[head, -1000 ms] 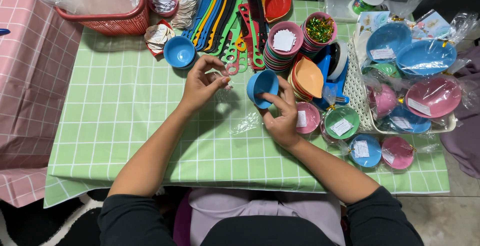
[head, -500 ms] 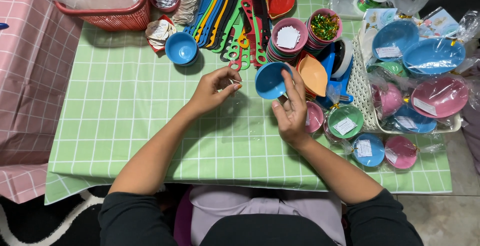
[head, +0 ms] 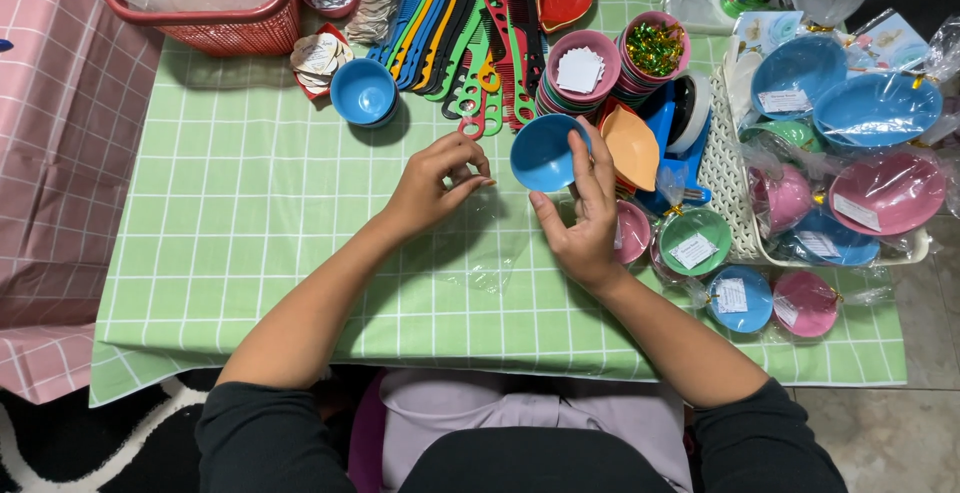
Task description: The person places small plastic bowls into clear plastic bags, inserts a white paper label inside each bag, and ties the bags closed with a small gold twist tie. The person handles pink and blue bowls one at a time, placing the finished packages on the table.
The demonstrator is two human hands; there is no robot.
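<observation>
blue bowl now lifted a little higher and further from the body than half a second ago, pinched at its rim by the right hand, fingers closed on it. left hand also drawn slightly back, fingertips narrow and pinched together, seemingly on the edge of a clear plastic bag lying flat between and just below both hands; hard to tell if really gripped. meaning, as judgement: bowl and bag brought close, ready for putting one into other. open green tablecloth to the left of the left hand, free room there. right of the right hand crowded: orange bowl touching near, wrapped bowls just beside. combs beyond the hands.
</observation>
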